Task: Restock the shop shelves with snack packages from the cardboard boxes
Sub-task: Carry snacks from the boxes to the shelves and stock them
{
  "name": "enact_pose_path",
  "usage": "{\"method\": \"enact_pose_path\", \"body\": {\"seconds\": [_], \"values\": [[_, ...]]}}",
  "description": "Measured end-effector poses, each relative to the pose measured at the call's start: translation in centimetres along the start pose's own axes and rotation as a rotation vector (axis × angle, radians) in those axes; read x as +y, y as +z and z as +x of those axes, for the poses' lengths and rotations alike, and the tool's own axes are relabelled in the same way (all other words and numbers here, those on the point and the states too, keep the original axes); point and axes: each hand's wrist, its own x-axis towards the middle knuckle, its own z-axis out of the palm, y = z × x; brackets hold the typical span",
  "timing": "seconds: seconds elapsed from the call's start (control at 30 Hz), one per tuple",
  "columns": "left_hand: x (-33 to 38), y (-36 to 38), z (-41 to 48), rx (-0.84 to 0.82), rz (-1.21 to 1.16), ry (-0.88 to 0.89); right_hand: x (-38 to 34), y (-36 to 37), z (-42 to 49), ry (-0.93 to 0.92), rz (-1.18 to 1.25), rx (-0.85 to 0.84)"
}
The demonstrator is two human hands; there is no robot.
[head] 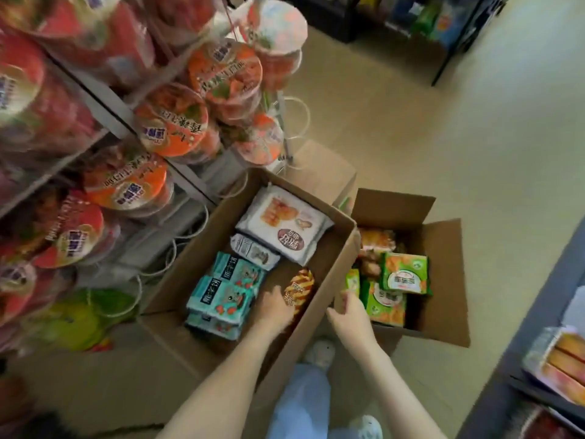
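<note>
- Box (343,248) wall gripped by right hand (348,315), green packets (395,289) just right of it
- left hand (273,308) on striped packet (300,286) inside, grip unclear; teal packets (221,296) to its left

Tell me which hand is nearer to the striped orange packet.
Left. The left hand touches the packet inside the box; the right hand grips the box wall, farther off.
</note>
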Motion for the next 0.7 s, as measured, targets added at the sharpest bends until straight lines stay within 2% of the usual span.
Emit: {"method": "enact_pose_path", "body": {"seconds": [0.27, 0.37, 0.53, 0.7], "values": [[0.9, 3.0, 6.0, -0.159, 0.113, 0.04, 0.1, 2.8, 5.9, 0.064, 0.149, 0.063], [1.1, 3.8, 6.7, -0.125, 0.129, 0.028, 0.4, 2.9, 6.9, 0.103, 0.189, 0.057], [0.8, 2.0, 5.6, -0.052, -0.011, -0.035, -0.1, 1.8, 6.5, 0.106, 0.14, 0.007], [0.7, -1.7, 2.8, 0.015, -0.031, 0.035, -3.1, -0.5, 4.1, 0.07, 0.034, -0.021]]}}
